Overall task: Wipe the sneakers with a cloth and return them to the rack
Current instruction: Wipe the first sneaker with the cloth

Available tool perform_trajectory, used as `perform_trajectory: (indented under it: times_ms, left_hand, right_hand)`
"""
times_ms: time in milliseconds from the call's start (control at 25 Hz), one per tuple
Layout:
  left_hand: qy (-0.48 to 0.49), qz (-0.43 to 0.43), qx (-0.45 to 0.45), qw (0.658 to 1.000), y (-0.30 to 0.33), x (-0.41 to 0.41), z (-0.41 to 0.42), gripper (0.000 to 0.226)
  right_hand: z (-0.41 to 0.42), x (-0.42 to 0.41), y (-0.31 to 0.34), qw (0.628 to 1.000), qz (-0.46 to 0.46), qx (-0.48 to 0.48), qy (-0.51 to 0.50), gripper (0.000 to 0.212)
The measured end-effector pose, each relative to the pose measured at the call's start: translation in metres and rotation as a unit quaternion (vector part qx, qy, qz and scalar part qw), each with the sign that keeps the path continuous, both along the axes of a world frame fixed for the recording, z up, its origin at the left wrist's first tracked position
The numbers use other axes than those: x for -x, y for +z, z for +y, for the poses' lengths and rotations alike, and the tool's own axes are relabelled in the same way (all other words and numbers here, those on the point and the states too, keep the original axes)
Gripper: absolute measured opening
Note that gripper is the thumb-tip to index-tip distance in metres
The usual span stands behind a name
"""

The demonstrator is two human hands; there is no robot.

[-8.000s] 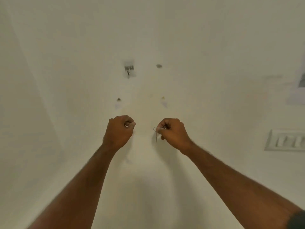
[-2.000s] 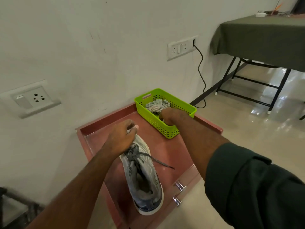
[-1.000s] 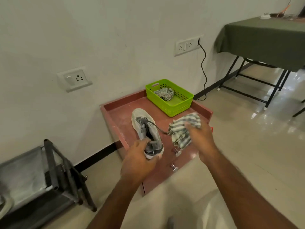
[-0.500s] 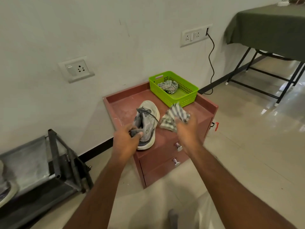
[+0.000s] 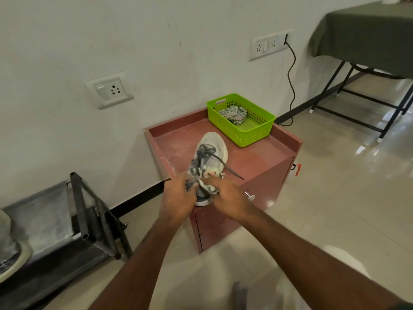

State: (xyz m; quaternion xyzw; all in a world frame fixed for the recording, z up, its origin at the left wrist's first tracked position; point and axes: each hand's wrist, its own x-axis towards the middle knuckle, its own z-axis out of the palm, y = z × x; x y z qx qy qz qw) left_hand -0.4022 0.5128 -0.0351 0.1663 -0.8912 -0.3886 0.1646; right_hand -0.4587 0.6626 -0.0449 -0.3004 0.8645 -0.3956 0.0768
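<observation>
two hands meet over one sneaker, but we start with the big things: the rack stands low at the left against the wall, with what looks like a second shoe half out of view at its edge, so the return trip is short. beside it is the cabinet, whose raised rim keeps things from sliding off its top. at the back of that top sits the basket, with a spare cloth left in it, handy but out of the working space. in front of the basket lies the sneaker, toe toward the wall and heel toward us at the near edge, where we can reach it without leaning. our left hand is closed around the heel, we judge to steady the shoe against the rubbing. our right hand grips a striped cloth bunched in its fingers and pressed on the upper near the collar. a loose lace trails to the right across the top. wiping seems only begun, with the toe not yet covered by the cloth; we should watch that the lace does not snag the cloth.
</observation>
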Motion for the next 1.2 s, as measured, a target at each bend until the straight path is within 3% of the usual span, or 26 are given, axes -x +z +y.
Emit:
perform_trajectory:
  times_ms: [120, 160, 240, 360, 440, 520, 600, 640, 680, 800, 920, 1000, 1080, 1120, 1160, 1200]
  left_hand:
    - [-0.006, -0.014, -0.015, 1.0, 0.0, 0.0, 0.002, 0.006]
    - [-0.006, -0.018, -0.016, 1.0, 0.001, 0.001, 0.002, 0.003]
    - [-0.006, -0.015, -0.02, 1.0, 0.0, 0.0, 0.0, 0.005]
    - [-0.01, 0.003, -0.031, 0.999, -0.002, 0.001, -0.001, 0.005]
    - [0.0, 0.008, -0.022, 1.0, -0.003, 0.002, -0.002, 0.003]
    - [-0.004, 0.006, -0.021, 1.0, -0.004, 0.004, -0.003, 0.005]
    - [-0.012, 0.009, -0.031, 0.999, -0.004, 0.004, -0.002, 0.004]
    - [-0.013, 0.012, -0.034, 0.999, -0.002, 0.004, -0.002, 0.003]
    - [-0.012, 0.015, -0.035, 0.999, -0.001, 0.004, -0.002, 0.004]
    - [0.004, 0.033, -0.05, 0.998, 0.001, 0.005, -0.003, 0.009]
    - [0.009, 0.044, -0.036, 0.998, -0.002, 0.004, 0.001, 0.009]
    - [0.016, 0.031, -0.038, 0.999, -0.004, 0.005, 0.003, 0.01]
    - [0.019, 0.026, -0.028, 0.999, -0.004, 0.005, 0.004, 0.01]
    - [0.015, 0.026, -0.022, 0.999, -0.003, 0.005, 0.004, 0.009]
    - [0.011, 0.026, -0.02, 0.999, -0.001, 0.005, 0.003, 0.009]
    - [0.009, 0.025, -0.02, 0.999, 0.0, 0.005, 0.003, 0.01]
  right_hand:
    - [0.028, 0.002, 0.014, 0.959, -0.216, 0.16, -0.086, 0.03]
    - [0.032, 0.007, 0.014, 0.94, -0.223, 0.2, -0.163, 0.031]
    - [0.029, 0.023, 0.007, 0.934, -0.103, 0.204, -0.275, 0.029]
    - [-0.001, 0.022, -0.011, 0.983, -0.013, 0.079, -0.167, 0.048]
    - [-0.01, 0.005, -0.018, 0.994, 0.039, -0.011, -0.104, 0.058]
    - [0.0, -0.01, -0.013, 0.995, 0.056, 0.016, -0.078, 0.051]
    - [0.016, -0.014, 0.006, 0.982, -0.136, 0.123, -0.052, 0.036]
    - [0.024, -0.005, 0.008, 0.958, -0.2, 0.187, -0.083, 0.033]
    - [0.028, 0.001, 0.012, 0.941, -0.206, 0.232, -0.135, 0.034]
    - [0.015, 0.009, 0.003, 0.971, 0.048, 0.113, -0.207, 0.052]
    - [-0.011, -0.002, -0.011, 0.993, 0.091, -0.031, -0.075, 0.063]
    - [-0.002, -0.004, -0.013, 0.998, 0.053, -0.011, -0.044, 0.057]
    - [0.016, -0.007, 0.0, 0.989, -0.127, 0.075, 0.016, 0.042]
    - [0.021, -0.011, 0.006, 0.965, -0.223, 0.132, 0.041, 0.038]
    - [0.023, -0.01, 0.008, 0.946, -0.263, 0.186, 0.021, 0.037]
    - [0.021, -0.005, 0.01, 0.946, -0.228, 0.229, -0.033, 0.04]
